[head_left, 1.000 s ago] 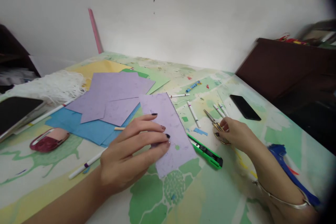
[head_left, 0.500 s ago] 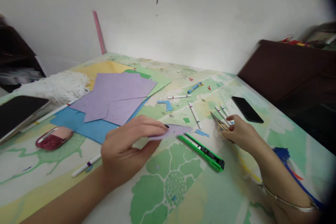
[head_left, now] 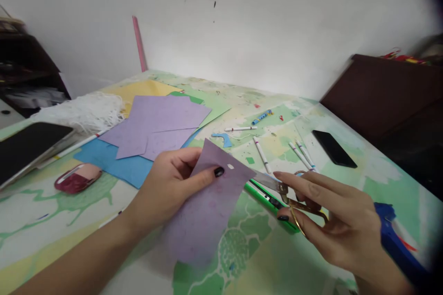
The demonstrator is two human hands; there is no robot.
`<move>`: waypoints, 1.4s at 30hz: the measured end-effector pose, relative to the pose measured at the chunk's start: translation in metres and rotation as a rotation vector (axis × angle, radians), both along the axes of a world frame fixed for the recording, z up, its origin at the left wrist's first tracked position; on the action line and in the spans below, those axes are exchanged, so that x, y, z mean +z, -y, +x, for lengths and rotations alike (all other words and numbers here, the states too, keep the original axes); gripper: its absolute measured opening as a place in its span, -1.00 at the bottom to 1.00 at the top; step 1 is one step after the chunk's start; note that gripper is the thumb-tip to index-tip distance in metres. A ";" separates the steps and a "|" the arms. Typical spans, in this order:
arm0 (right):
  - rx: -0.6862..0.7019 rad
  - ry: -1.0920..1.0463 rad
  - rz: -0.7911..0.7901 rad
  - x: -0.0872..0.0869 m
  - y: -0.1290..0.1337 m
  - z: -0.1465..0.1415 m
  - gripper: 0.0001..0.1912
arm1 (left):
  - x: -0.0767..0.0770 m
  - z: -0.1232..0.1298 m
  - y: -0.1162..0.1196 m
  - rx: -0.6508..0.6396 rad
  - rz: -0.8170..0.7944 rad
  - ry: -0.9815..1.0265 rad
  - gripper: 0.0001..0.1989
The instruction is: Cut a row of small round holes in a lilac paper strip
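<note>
My left hand (head_left: 180, 179) pinches a purple paper piece (head_left: 214, 207) between thumb and fingers, the thumb lying over its face near a small white spot. In my right hand (head_left: 332, 212) is a pair of gold-handled scissors (head_left: 282, 189), fingers in the loops. The blades point left and their tips meet the right corner of the paper; whether they overlap it cannot be made out. Beneath the scissors lies a green box cutter (head_left: 265, 196) on the patterned tablecloth.
Purple sheets (head_left: 162, 117) lie over blue paper (head_left: 114, 161) at the left, near white shredded strands (head_left: 83, 113), a maroon-and-pink case (head_left: 78, 178) and a dark tablet (head_left: 31, 143). White markers (head_left: 262, 154) and a black phone (head_left: 334, 148) rest at the right, blue tape (head_left: 398, 239) nearer.
My right hand has lifted the scissors from the table and brought them left to the paper. My left hand has turned the purple paper so its face shows. The view has shifted slightly.
</note>
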State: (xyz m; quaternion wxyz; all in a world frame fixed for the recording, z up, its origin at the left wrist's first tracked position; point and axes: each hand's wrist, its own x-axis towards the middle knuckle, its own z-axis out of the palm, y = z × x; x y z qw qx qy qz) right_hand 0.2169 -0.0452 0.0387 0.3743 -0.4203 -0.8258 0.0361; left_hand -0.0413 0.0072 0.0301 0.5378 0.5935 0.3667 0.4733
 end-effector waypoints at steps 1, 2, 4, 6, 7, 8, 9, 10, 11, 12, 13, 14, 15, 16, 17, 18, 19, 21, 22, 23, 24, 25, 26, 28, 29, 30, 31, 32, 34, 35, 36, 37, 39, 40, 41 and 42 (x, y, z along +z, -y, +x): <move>-0.015 0.001 0.009 0.001 0.001 0.000 -0.50 | 0.001 0.000 0.000 0.008 0.017 -0.020 -0.91; -0.046 0.001 0.019 0.002 0.002 0.001 -0.51 | 0.001 0.000 0.000 0.026 0.037 -0.042 -0.91; -0.129 -0.011 0.035 0.002 0.002 0.003 -0.54 | 0.001 0.001 0.000 0.068 0.062 -0.071 -0.90; -0.154 -0.001 0.030 0.001 0.000 0.004 -0.57 | 0.000 0.003 0.000 0.090 0.056 -0.090 -0.92; -0.137 0.018 0.031 0.001 -0.001 0.004 -0.58 | 0.000 0.004 0.000 0.095 0.047 -0.100 -0.93; -0.111 0.044 0.035 0.000 -0.001 0.004 -0.58 | -0.001 0.004 0.000 0.098 0.041 -0.111 -0.94; -0.082 0.080 0.039 -0.001 -0.001 0.004 -0.59 | -0.001 0.005 0.001 0.102 0.041 -0.124 -0.94; -0.057 0.117 0.046 -0.001 -0.002 0.003 -0.60 | -0.002 0.006 0.001 0.106 0.048 -0.140 -0.94; -0.047 0.144 0.057 -0.002 -0.001 0.002 -0.62 | -0.002 0.006 0.001 0.113 0.065 -0.157 -0.93; -0.049 0.164 0.065 -0.003 -0.001 0.002 -0.63 | -0.002 0.007 0.001 0.120 0.083 -0.176 -0.93; -0.055 0.174 0.075 -0.004 -0.001 0.002 -0.63 | -0.002 0.007 0.002 0.125 0.100 -0.194 -0.93; -0.066 0.178 0.080 -0.005 -0.001 0.002 -0.63 | -0.002 0.007 0.002 0.128 0.111 -0.208 -0.92; -0.076 0.182 0.081 -0.007 -0.001 0.002 -0.61 | -0.002 0.007 0.002 0.126 0.114 -0.218 -0.92; -0.080 0.186 0.080 -0.008 -0.001 0.002 -0.60 | -0.002 0.007 0.003 0.116 0.112 -0.220 -0.92; -0.076 0.194 0.072 -0.008 -0.001 0.002 -0.59 | -0.002 0.007 0.003 0.102 0.104 -0.218 -0.91; -0.067 0.205 0.058 -0.009 -0.001 0.003 -0.59 | -0.002 0.007 0.004 0.086 0.095 -0.216 -0.90; -0.061 0.214 0.045 -0.009 -0.002 0.003 -0.59 | -0.002 0.007 0.004 0.071 0.088 -0.213 -0.89; -0.058 0.227 0.043 -0.010 -0.002 0.002 -0.60 | -0.002 0.008 0.004 0.053 0.084 -0.210 -0.88; -0.059 0.232 0.047 -0.010 -0.003 0.002 -0.61 | -0.002 0.008 0.004 0.049 0.083 -0.210 -0.88; -0.063 0.238 0.052 -0.010 -0.003 0.001 -0.63 | -0.003 0.008 0.004 0.047 0.082 -0.208 -0.88; -0.070 0.243 0.063 -0.010 -0.003 0.001 -0.64 | -0.003 0.008 0.004 0.045 0.078 -0.207 -0.89; -0.077 0.251 0.077 -0.010 -0.003 0.000 -0.66 | -0.003 0.008 0.004 0.045 0.074 -0.208 -0.89; -0.089 0.263 0.088 -0.010 -0.003 0.000 -0.68 | -0.003 0.009 0.004 0.050 0.072 -0.214 -0.90; -0.114 0.288 0.114 -0.010 -0.002 -0.001 -0.69 | -0.003 0.009 0.004 0.062 0.074 -0.228 -0.91; -0.121 0.299 0.123 -0.010 -0.002 0.000 -0.69 | -0.003 0.010 0.004 0.065 0.077 -0.233 -0.91; -0.122 0.309 0.123 -0.010 -0.002 0.000 -0.69 | -0.003 0.010 0.004 0.064 0.078 -0.239 -0.91; -0.119 0.317 0.120 -0.010 -0.002 0.000 -0.68 | -0.003 0.010 0.004 0.061 0.077 -0.240 -0.90; -0.115 0.323 0.117 -0.010 -0.002 0.001 -0.68 | -0.003 0.011 0.004 0.056 0.075 -0.240 -0.90; -0.109 0.323 0.113 -0.010 -0.002 0.001 -0.69 | -0.003 0.011 0.004 0.051 0.073 -0.244 -0.90; -0.107 0.324 0.111 -0.010 -0.002 0.001 -0.70 | -0.004 0.010 0.004 0.049 0.074 -0.249 -0.89; -0.104 0.323 0.111 -0.010 -0.002 0.001 -0.71 | -0.004 0.010 0.004 0.047 0.076 -0.253 -0.89; -0.103 0.324 0.105 -0.009 -0.002 0.000 -0.71 | -0.004 0.010 0.004 0.047 0.077 -0.257 -0.89; -0.101 0.323 0.097 -0.009 -0.003 -0.001 -0.72 | -0.005 0.010 0.004 0.040 0.066 -0.246 -0.89; -0.098 0.323 0.097 -0.009 -0.003 -0.002 -0.71 | -0.005 0.010 0.004 0.033 0.053 -0.230 -0.89; -0.098 0.324 0.096 -0.009 -0.004 -0.002 -0.72 | -0.005 0.010 0.004 0.023 0.038 -0.208 -0.89; -0.095 0.324 0.099 -0.009 -0.004 -0.002 -0.72 | -0.005 0.010 0.004 0.010 0.018 -0.184 -0.88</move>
